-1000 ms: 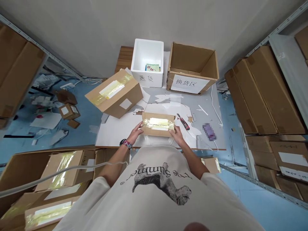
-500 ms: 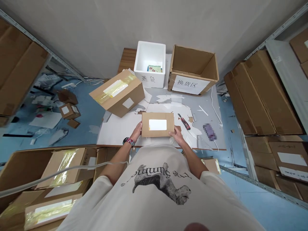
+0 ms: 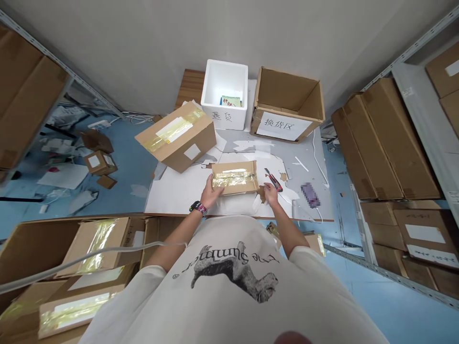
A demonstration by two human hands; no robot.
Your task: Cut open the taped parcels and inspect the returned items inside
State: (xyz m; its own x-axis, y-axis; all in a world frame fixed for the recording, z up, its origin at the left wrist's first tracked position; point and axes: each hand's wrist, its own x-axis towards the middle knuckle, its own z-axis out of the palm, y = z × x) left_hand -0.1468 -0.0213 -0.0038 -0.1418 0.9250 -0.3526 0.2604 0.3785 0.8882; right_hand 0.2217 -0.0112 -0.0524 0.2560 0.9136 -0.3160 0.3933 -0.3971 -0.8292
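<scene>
A small flat cardboard box (image 3: 233,184) is over the table's front part, with shiny yellowish tape running across its upper face. My left hand (image 3: 211,192) grips its left end, thumb on top near the front edge. Off the box's right end, my right hand (image 3: 271,193) has its fingers apart and holds nothing. Just above that hand lies a red and black utility knife (image 3: 275,182), its blade end pointing away to the left. A larger taped carton (image 3: 197,149) sits tilted behind my left hand.
At the table's back stand a white foam box (image 3: 229,119) with a small packet inside and an open cardboard box (image 3: 256,125) with a handwritten sign. A blurred purple object (image 3: 310,195) lies right, with a cable. Cartons fill shelves (image 3: 405,138) and a large box (image 3: 21,239).
The small box has been turned over: its white label faced up before, and now a taped face does. My right hand has let go of it and moved right, near the utility knife.
</scene>
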